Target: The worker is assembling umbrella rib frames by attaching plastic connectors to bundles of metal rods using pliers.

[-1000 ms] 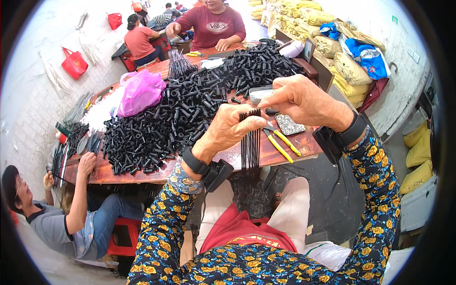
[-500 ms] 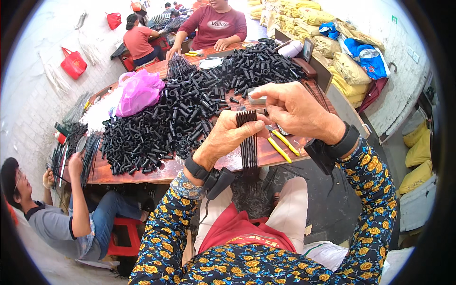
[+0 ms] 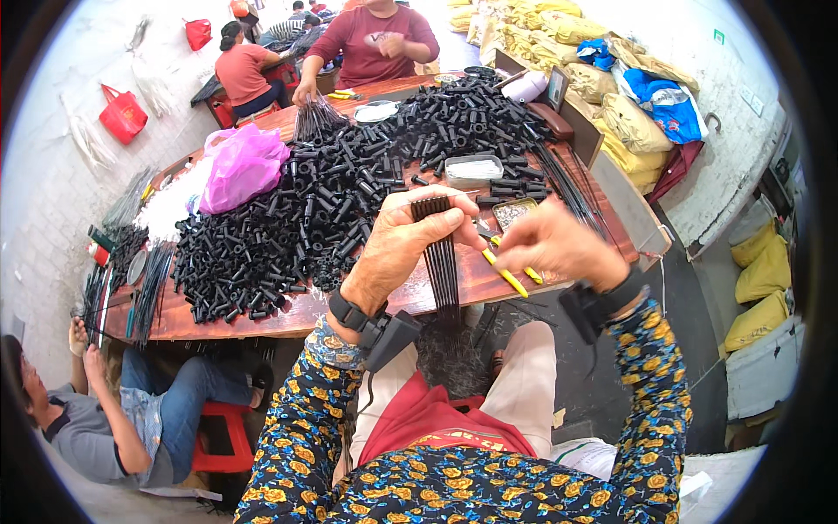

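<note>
My left hand (image 3: 410,231) grips a flat row of thin black rods (image 3: 443,275), thumb across their upper ends, the rods hanging down over my lap. A fine pale line, perhaps a wire, runs by the tops of the rods. My right hand (image 3: 567,249) is raised to the right of it, its fingers smeared by motion, so whether it holds anything is hard to see. Just left of those fingers are yellow-handled pliers (image 3: 504,272) at the table edge. A small tray of tiny pieces (image 3: 513,212) sits behind the right hand.
A big heap of black tubular parts (image 3: 340,196) covers much of the wooden table (image 3: 397,295). A clear box of pins (image 3: 474,168), a pink plastic bag (image 3: 244,166) and loose black rods (image 3: 572,188) lie around. Co-workers sit left and across; yellow sacks (image 3: 628,127) are stacked right.
My right hand has moved down and away from the rod tops, uncovering the pin box and small tray. My left hand still grips the rods, slightly further left. The person opposite has raised one hand.
</note>
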`<move>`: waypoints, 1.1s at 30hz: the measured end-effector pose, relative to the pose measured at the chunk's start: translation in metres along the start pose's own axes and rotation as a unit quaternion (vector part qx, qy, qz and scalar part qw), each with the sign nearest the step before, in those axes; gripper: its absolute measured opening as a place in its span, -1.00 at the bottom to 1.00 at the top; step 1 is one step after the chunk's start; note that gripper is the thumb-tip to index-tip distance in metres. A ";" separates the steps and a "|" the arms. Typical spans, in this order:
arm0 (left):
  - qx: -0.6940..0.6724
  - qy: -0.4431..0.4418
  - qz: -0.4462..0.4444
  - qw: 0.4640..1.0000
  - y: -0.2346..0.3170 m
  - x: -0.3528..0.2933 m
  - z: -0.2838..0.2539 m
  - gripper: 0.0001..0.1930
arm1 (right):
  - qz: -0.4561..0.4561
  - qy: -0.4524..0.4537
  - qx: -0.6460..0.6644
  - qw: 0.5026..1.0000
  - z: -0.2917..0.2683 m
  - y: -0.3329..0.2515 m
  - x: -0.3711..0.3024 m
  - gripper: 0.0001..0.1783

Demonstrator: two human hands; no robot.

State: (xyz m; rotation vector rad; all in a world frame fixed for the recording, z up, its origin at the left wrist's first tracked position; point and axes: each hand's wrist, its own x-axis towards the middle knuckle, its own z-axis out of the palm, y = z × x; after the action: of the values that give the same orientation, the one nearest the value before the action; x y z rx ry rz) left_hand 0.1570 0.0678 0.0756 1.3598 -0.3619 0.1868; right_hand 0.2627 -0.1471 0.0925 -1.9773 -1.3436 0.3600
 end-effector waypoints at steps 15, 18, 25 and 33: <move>-0.027 0.017 0.009 0.999 -0.040 -0.007 -0.060 -0.34 | -0.154 0.012 0.085 0.984 0.107 0.031 0.052 -0.68; 0.249 0.123 0.019 0.960 -0.097 -0.013 -0.065 -0.38 | -0.167 -0.020 0.103 0.980 0.106 0.034 0.050 -0.66; 0.664 -0.003 0.078 0.744 -0.160 -0.014 -0.056 -0.16 | -0.219 0.050 0.010 0.974 0.113 0.030 0.036 -0.60; 0.709 -0.001 0.027 0.705 -0.139 -0.017 -0.031 -0.27 | -0.401 0.052 -0.211 0.890 0.146 0.012 0.000 -0.91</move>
State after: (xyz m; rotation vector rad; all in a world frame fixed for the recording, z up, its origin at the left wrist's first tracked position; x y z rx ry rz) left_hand 0.1930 0.0703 -0.0634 2.8953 -0.2179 0.5890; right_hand 0.1862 -0.0911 -0.0197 -1.5188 -2.1395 -0.4604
